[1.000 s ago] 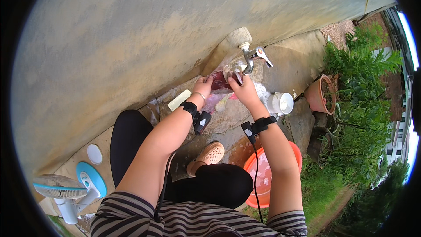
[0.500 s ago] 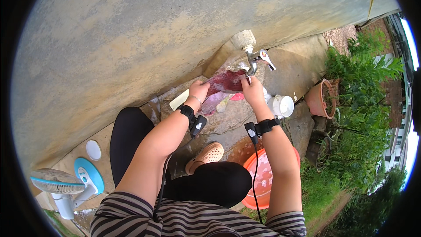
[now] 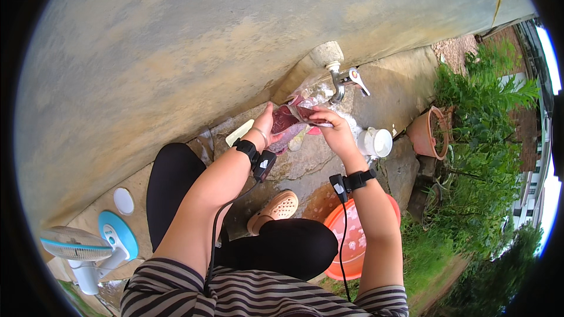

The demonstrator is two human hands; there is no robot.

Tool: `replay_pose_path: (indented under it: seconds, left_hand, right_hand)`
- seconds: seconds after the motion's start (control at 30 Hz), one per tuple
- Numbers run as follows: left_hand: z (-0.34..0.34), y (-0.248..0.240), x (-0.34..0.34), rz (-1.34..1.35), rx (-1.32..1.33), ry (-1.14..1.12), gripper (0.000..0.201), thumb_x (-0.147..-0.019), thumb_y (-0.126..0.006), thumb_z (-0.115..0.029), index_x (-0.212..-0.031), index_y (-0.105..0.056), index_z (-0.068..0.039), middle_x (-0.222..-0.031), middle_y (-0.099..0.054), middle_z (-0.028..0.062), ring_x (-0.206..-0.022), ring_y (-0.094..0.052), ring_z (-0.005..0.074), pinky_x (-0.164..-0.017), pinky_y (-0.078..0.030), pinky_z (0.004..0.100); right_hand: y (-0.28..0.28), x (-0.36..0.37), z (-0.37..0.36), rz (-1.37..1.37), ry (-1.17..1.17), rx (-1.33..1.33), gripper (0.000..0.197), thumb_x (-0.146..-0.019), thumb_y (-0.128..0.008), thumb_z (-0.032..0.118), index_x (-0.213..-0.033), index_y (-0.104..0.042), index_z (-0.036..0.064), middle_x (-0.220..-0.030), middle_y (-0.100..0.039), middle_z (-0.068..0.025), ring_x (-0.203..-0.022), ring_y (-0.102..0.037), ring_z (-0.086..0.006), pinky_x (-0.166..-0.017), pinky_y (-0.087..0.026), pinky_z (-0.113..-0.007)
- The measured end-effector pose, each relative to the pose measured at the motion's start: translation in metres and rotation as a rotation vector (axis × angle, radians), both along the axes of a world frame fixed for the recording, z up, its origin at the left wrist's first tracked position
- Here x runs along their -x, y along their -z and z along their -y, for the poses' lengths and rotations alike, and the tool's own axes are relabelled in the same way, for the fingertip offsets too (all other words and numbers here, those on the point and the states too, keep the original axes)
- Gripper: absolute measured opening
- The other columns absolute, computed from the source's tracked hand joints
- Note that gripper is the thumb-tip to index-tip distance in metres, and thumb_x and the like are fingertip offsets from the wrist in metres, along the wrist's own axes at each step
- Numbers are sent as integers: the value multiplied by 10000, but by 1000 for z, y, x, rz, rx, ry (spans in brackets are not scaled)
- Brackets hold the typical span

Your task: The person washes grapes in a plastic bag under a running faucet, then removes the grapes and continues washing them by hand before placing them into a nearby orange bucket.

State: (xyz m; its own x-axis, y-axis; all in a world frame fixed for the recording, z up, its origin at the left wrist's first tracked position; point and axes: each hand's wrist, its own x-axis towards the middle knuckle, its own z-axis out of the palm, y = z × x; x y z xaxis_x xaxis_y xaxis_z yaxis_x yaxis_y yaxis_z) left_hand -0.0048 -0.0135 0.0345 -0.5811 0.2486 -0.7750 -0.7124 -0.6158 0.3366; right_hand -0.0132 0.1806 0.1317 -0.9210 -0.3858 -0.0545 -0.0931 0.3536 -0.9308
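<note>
In the head view, the dark red cloth (image 3: 288, 118) is stretched between the two hands, below the tap (image 3: 338, 85). It looks wet, so it should handle soft, limp and slippery, probably heavier than when dry, and unlikely to break; its opposite edges seem the surest hold. The right hand (image 3: 333, 126) pinches its 3 o'clock end; the left hand (image 3: 267, 127) is against its 9 o'clock end, how firmly I cannot tell.

From the cloth, the tap crowds 2 o'clock and the wall (image 3: 194, 53) bounds 11 o'clock. A white tub (image 3: 376, 141) stands between 3 and 4 o'clock. More room appears toward 6 o'clock, over the paving (image 3: 294, 170), before the shoe (image 3: 276, 211).
</note>
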Motion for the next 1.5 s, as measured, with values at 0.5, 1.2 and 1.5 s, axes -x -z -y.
replay_pose_path:
  seconds: [0.5,1.2,1.5]
  left_hand:
    - [-44,23,27,-47,-453,-231,161,-867,-538,-178,-978,-620,-95,-996,-635,73,-949,-574,199,-841,-452,375]
    - [-54,-25,8,-1001,1056,268,384,-716,-710,-243,-963,-529,-11,-1006,-574,164,-954,-580,292,-804,-463,372]
    - [-40,-52,10,-924,1009,485,542,-604,-814,-362,-870,-488,-20,-938,-552,136,-838,-553,238,-723,-455,339]
  right_hand:
    - [20,-24,-37,-71,17,-91,224,-722,-578,-135,-832,-632,52,-1169,-564,-96,-1099,-535,-224,-904,-427,-293]
    - [14,19,5,127,219,-308,194,-820,-624,83,-965,-586,-41,-818,-638,-88,-713,-611,-122,-559,-499,-262]
    - [26,13,2,188,195,-27,174,-862,-543,78,-1013,-555,-8,-784,-632,-87,-614,-573,-110,-538,-480,-259]
